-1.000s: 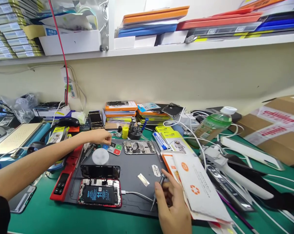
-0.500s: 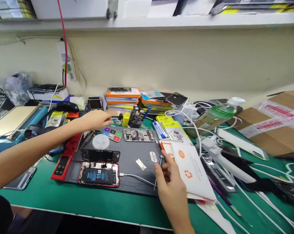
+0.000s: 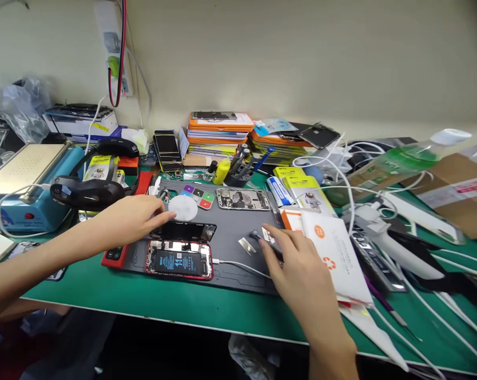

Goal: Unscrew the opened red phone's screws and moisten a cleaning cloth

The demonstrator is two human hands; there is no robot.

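An opened red phone (image 3: 179, 262) with its battery showing lies on a grey work mat (image 3: 230, 232), and a white cable (image 3: 238, 265) is plugged into it. Its black screen (image 3: 183, 231) lies just behind it. My left hand (image 3: 130, 219) hovers over the mat's left edge, with the fingertips close together beside a white round disc (image 3: 185, 207); whether it holds anything I cannot tell. My right hand (image 3: 297, 264) rests on the mat's right side, gripping a dark screwdriver (image 3: 260, 236) whose end points left.
A colour-patched screw pad (image 3: 199, 195) and a stripped phone frame (image 3: 243, 199) lie at the mat's back. White envelopes (image 3: 337, 253), cables and a green bottle (image 3: 397, 161) crowd the right. A blue heating machine (image 3: 20, 184) and a black tool (image 3: 92, 190) stand left.
My left hand drew back from the screw pad toward the mat's left edge. My right hand shifted up the mat with the screwdriver now lying flatter. The view tilted down.
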